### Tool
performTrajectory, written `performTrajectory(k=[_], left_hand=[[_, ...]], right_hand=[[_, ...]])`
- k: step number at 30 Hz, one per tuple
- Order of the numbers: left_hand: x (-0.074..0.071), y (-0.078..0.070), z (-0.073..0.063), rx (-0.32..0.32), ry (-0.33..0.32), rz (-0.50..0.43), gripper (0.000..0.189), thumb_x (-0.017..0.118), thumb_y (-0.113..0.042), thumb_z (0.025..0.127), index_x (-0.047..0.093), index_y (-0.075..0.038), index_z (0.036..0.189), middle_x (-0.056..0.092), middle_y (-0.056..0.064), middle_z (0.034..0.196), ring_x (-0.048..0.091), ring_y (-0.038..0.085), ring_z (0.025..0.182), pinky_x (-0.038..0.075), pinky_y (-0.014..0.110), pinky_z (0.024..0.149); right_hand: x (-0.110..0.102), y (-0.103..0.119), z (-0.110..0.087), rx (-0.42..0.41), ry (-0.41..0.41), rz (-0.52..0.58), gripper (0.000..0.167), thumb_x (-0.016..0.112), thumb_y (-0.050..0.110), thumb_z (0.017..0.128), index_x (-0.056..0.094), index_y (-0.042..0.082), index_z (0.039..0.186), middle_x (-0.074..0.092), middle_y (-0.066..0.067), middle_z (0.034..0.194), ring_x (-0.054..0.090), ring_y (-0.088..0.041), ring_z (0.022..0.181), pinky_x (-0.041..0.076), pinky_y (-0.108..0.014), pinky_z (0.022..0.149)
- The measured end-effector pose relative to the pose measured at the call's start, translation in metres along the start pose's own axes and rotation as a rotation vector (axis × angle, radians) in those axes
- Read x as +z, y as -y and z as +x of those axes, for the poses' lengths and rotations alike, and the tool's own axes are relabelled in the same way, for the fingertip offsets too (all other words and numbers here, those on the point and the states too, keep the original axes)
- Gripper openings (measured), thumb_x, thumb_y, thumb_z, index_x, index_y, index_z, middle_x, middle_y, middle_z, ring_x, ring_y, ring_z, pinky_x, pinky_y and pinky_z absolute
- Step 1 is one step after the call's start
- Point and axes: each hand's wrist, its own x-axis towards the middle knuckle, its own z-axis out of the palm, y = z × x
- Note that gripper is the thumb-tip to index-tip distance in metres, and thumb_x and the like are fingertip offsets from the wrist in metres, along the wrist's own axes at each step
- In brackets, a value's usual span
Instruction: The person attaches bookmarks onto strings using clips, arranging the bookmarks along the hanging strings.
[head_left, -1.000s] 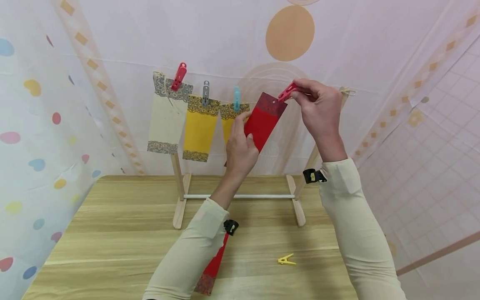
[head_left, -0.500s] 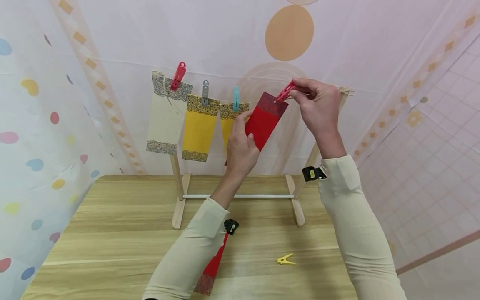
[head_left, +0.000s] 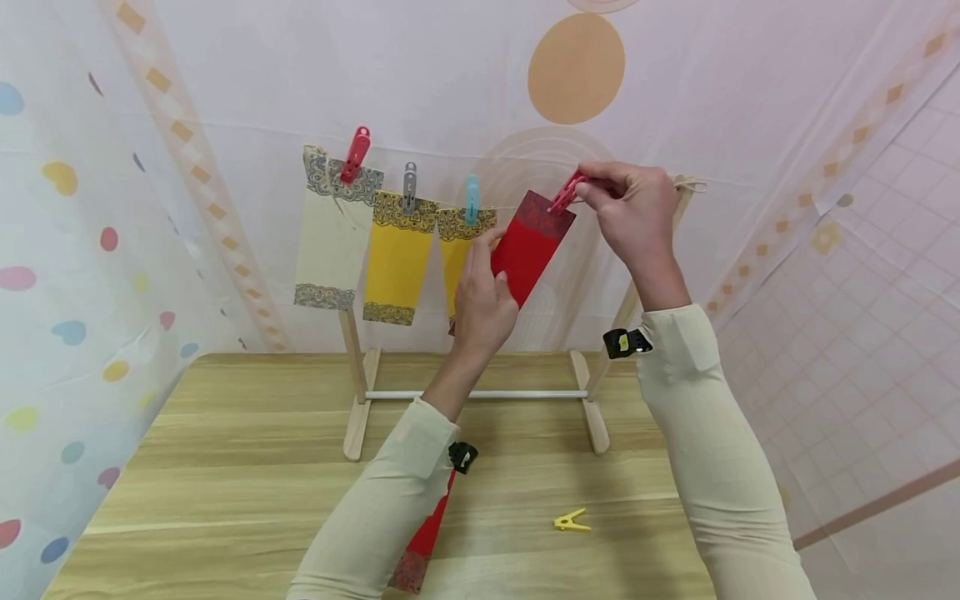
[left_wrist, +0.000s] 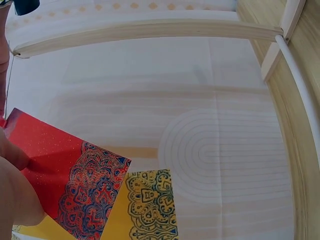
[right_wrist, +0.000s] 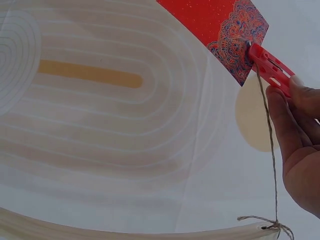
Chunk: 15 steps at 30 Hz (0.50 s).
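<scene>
A red card (head_left: 531,250) with a dark patterned band at its top is held tilted in my left hand (head_left: 483,304), thumb in front. My right hand (head_left: 633,208) pinches a red clothespin (head_left: 567,193), whose tip is at the card's upper edge by a small hole. In the right wrist view the clothespin (right_wrist: 272,69) overlaps both the patterned end of the card (right_wrist: 240,37) and the string (right_wrist: 270,130). The left wrist view shows the card's other patterned end (left_wrist: 95,192) in front of a yellow card (left_wrist: 150,205).
A cream card (head_left: 333,242) and yellow cards (head_left: 397,267) hang from the line by red, grey (head_left: 409,187) and blue (head_left: 472,200) clothespins. The wooden stand (head_left: 360,429) is on the table. A yellow clothespin (head_left: 572,521) and another red card (head_left: 420,542), partly under the left sleeve, lie nearer.
The red clothespin in my right hand has moved slightly left and down, further over the red card's top edge. The left hand stays almost still.
</scene>
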Motion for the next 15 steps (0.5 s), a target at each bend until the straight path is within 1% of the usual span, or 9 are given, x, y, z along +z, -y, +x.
performTrajectory(k=[7, 15], left_hand=[[0.0003, 0.0027, -0.0014, 0.0, 0.004, 0.011, 0.056, 0.054, 0.017, 0.089, 0.046, 0.0, 0.142, 0.055, 0.018, 0.134, 0.055, 0.03, 0.114, 0.052, 0.047, 0.087], [0.0016, 0.0049, -0.0033, 0.006, 0.016, 0.011, 0.055, 0.052, 0.017, 0.09, 0.045, 0.001, 0.142, 0.054, 0.018, 0.133, 0.054, 0.03, 0.115, 0.051, 0.047, 0.089]], right_hand=[[0.0027, -0.0045, -0.0008, -0.006, 0.005, -0.02, 0.021, 0.077, 0.003, 0.089, 0.078, -0.001, 0.109, 0.076, -0.015, 0.104, 0.074, -0.023, 0.091, 0.055, -0.019, 0.078], [0.0076, -0.0089, -0.0024, 0.039, 0.053, 0.006, 0.021, 0.073, 0.0, 0.091, 0.076, -0.003, 0.112, 0.074, -0.019, 0.106, 0.073, -0.015, 0.089, 0.055, -0.02, 0.079]])
